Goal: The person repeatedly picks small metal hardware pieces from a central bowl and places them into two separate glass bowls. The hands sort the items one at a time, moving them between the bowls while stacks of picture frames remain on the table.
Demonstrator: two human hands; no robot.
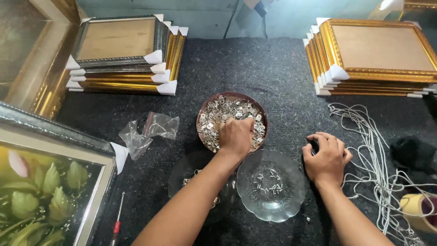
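Framed flower painting at 8 o'clock, screwdriver beside it. Left hand digs into the brown bowl of metal hangers at center, grip curled among them (pinch hidden). Clear glass dish sits just below for easy reach. Right hand at 3 o'clock, grip loosely curled, braces on the tabletop near the white cords.

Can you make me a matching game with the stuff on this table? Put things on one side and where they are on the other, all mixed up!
Things:
1. left hand
2. right hand
3. screwdriver
4. glass dish

Places:
A. resting on the dark mat beside the white cords
B. between the two forearms
C. in the round bowl of small metal hangers
D. beside the flower picture

Pairs: 1-C, 2-A, 3-D, 4-B
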